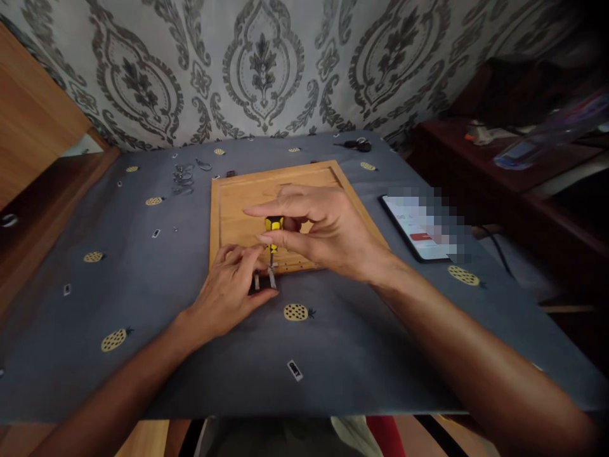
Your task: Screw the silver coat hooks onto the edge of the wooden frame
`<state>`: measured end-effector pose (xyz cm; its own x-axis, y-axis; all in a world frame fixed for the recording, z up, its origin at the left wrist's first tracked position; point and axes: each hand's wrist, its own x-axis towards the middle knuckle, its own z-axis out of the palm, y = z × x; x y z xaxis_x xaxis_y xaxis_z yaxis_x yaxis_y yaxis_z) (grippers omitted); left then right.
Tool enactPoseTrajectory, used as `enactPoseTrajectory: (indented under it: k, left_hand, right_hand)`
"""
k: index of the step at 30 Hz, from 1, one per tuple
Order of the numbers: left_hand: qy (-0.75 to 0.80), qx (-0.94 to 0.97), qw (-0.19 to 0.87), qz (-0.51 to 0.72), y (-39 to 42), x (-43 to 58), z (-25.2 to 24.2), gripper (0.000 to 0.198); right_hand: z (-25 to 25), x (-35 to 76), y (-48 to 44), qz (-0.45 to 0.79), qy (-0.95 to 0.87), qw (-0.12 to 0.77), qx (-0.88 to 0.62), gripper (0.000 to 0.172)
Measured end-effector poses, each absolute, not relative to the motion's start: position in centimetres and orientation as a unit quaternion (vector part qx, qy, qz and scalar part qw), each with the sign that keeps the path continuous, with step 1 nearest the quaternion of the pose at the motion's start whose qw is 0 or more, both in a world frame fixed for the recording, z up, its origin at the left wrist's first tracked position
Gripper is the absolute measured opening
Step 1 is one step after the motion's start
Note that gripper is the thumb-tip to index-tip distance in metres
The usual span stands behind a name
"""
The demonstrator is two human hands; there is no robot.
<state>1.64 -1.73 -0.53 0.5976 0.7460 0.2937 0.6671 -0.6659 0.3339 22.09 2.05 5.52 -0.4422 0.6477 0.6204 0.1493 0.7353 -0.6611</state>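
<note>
A short yellow-and-black screwdriver (275, 224) stands roughly upright over the near edge of a light wooden panel (242, 190). My right hand (328, 228) has its handle between thumb and fingers, with the index finger stretched out past it. The shaft points down at a small metal fitting (272, 278), possibly a hinge or latch. Thumb and fingers of my left hand (231, 282) pinch that fitting against the panel's near edge. Where the screwdriver tip meets the fitting is too small to make out. A few tiny dark holes show in the panel just right of the fitting.
The table has a grey-blue pineapple-print cloth (157, 304). A phone (419, 228) lies right of the panel. Small metal pieces (183, 178) lie at back left, a dark keyring-like item (356, 145) at back right. A reddish-brown cabinet (533, 165) stands on the right, a patterned curtain behind.
</note>
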Motion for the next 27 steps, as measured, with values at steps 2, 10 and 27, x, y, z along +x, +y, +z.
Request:
enactPoseTrajectory:
  k: [2,10,27]
  left_hand:
    - [0.394,0.891,0.090,0.208,-1.7,1.6,-0.6,0.067]
    - [0.396,0.890,0.095,0.204,-1.8,1.7,-0.4,0.066]
    - [0.382,0.887,0.071,0.250,-1.5,1.3,-1.2,0.034]
  right_hand:
    - [6.0,22.5,1.9,0.287,-0.809,0.448,-0.249,0.031]
    - [6.5,22.5,1.3,0.347,-0.796,0.417,-0.267,0.031]
    - [4.5,20.5,1.2,0.362,-0.705,0.520,-0.318,0.030]
